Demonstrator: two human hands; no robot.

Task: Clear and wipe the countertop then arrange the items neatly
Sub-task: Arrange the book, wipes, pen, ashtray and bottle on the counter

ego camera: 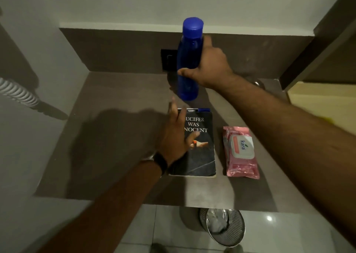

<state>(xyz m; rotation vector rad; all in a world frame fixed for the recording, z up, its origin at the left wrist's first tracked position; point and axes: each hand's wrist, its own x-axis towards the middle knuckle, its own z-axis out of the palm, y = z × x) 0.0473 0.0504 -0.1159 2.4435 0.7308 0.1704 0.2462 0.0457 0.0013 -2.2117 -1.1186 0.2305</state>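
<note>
A blue plastic bottle (188, 60) with a blue cap hangs upright just above the brown countertop (119, 98), and my right hand (210, 67) is wrapped around its middle. Nearer to me a dark paperback book (200, 156) lies flat. My left hand (176, 135) rests on the book's left edge with its fingers spread and nothing in it. A pen (194, 110) lies along the book's far edge. To the right of the book lies a pink pack of wet wipes (240, 152).
A black wall socket (167, 60) sits in the back panel behind the bottle. A metal mesh bin (223, 227) stands on the tiled floor below the counter's front edge. A wooden door frame (308, 50) rises at the right. A ribbed hose (17, 92) hangs at the left.
</note>
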